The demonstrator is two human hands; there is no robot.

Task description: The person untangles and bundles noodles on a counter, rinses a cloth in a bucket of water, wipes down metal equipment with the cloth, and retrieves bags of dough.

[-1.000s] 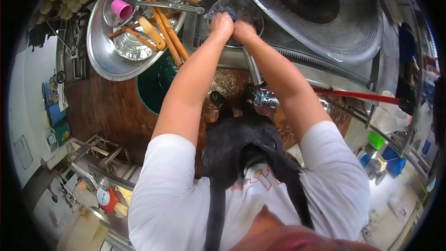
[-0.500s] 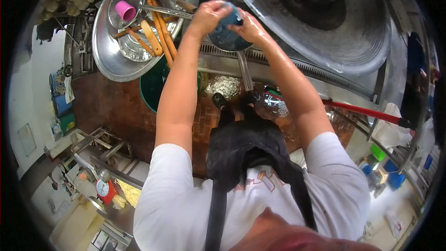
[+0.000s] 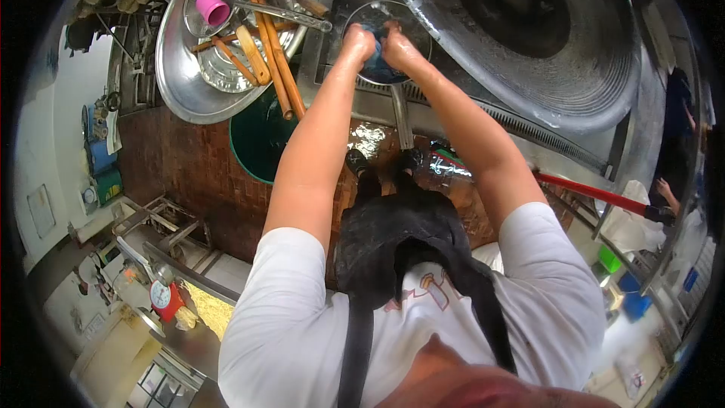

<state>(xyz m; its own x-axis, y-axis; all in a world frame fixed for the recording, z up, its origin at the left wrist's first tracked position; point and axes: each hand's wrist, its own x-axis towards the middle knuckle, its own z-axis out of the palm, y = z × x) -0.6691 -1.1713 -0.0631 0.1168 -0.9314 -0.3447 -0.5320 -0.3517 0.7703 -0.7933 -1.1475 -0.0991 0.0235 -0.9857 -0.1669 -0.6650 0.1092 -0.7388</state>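
Both my hands are down inside a round metal pan [image 3: 421,26] whose long handle [image 3: 402,117] points toward me. A bunched blue cloth or scrubbing net [image 3: 382,68] lies between them, low in the pan. My left hand [image 3: 359,42] is closed at the pan's left side, with its fingertips hidden. Curled inward on the other side, my right hand [image 3: 399,48] is closed against the blue material. Wet skin shines on both forearms. The pan rests over the metal worktop, close to the very large metal wok.
At the left, a wide metal basin [image 3: 177,79] holds wooden sticks, a pink cup [image 3: 213,9], a strainer and long-handled utensils. Below it stands a green tub [image 3: 253,143]. The large wok [image 3: 604,98] fills the upper right. A red pole [image 3: 589,190] juts out at the right.
My hands have lowered into the pan, carrying the blue material with them; before, they held it up above the pan. A person's hand now shows at the far right.
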